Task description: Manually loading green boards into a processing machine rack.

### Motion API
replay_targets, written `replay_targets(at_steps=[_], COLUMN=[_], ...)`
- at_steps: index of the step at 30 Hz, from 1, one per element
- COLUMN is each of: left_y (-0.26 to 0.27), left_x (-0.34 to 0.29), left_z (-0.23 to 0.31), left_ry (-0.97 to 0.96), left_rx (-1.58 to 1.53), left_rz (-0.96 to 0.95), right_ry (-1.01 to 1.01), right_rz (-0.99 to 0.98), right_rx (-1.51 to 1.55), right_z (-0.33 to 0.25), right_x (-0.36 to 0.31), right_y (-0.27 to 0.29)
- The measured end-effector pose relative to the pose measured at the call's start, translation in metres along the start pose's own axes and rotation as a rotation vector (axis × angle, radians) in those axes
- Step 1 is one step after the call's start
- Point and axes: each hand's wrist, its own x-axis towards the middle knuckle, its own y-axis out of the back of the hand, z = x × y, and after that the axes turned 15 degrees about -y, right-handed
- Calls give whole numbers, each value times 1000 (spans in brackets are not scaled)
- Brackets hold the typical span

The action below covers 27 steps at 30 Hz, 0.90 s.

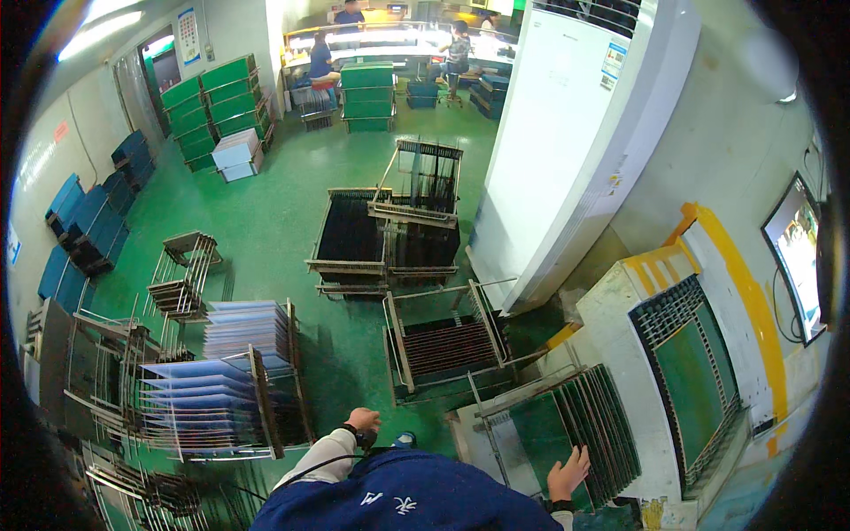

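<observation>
Just beside the right fingers: a row of dark panels point(607, 432), standing on edge close together; whether skin touches the nearest one, I cannot tell.
Right hand point(567, 474): released, fingers spread and pointing upward, nothing seen between them.
Left hand point(364, 421): fingers bent and pointing rightward, nothing visible in them; how far they are closed, I cannot tell.
Pale blue sheets point(199, 379): left of the left fingers, well apart from them, layered one above another in a metal rack point(266, 403).
Low rack with thin bars point(447, 343): ahead and to the right of the left fingers, near but apart.
Dark-filled racks point(352, 232): farther ahead of the left fingers, side by side on the green floor point(274, 217).
White housing point(624, 332): ahead and right of the right fingers, beyond the dark panels.
Tall white cabinet point(551, 115): far ahead of both hands' fingers.
Screen point(795, 252): on the wall, far right of the right fingers.
</observation>
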Motion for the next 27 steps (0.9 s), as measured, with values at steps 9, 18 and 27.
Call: replay_targets(at_steps=[9, 18, 27], left_y=[49, 51, 56], left_x=[9, -11, -29], left_z=[-40, -12, -10], left_ry=[-166, 82, 105], left_rx=[145, -586, -369], left_rz=[-192, 131, 276], right_ry=[-6, 29, -164], right_rz=[38, -182, -106], right_rx=[34, -131, -132], right_z=[-7, 40, 24], right_x=[8, 82, 76], right_y=[-14, -53, -52])
